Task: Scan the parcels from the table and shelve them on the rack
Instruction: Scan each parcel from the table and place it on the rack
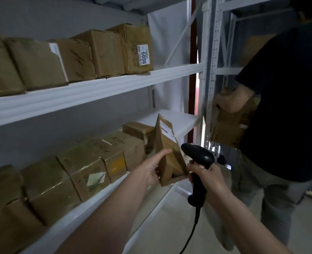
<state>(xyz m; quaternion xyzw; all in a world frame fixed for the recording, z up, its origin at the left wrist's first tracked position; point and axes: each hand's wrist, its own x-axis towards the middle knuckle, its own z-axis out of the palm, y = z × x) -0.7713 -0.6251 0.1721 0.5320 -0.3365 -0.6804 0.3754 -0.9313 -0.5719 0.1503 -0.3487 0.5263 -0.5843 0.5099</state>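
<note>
white rack (89,92) packed with taped boxes. left hand (151,169) grips parcel (167,149) upright, just off lower shelf edge; right hand (208,177) wrapped round scanner (197,158). risk: one-handed hold slips; neighbour boxes (133,143) crowd the gap.

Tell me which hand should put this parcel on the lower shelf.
Left. The left hand already holds the parcel beside the lower shelf, where bare space shows past the boxes. The right hand is taken up gripping the scanner.
</note>
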